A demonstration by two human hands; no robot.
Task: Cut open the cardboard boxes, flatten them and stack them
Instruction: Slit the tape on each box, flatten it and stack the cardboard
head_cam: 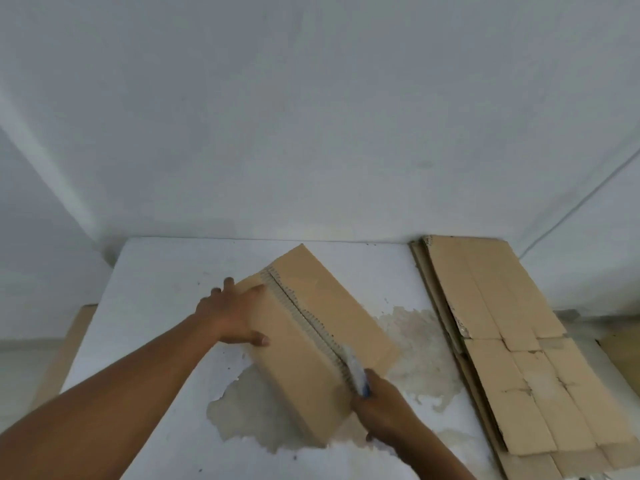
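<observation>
A closed brown cardboard box [311,344] lies at an angle in the middle of the white table [156,306]. A strip of wrinkled tape [304,320] runs along its top seam. My left hand [235,317] rests on the box's left side, fingers spread over the top edge, thumb against the side face. My right hand [384,407] grips a box cutter [356,372] with a blue handle. Its blade sits on the near end of the taped seam.
A stack of flattened cardboard boxes [512,341] lies along the table's right side. Grey stains [249,414] mark the tabletop around the box. More cardboard [69,344] leans beside the table's left edge. White walls stand close behind.
</observation>
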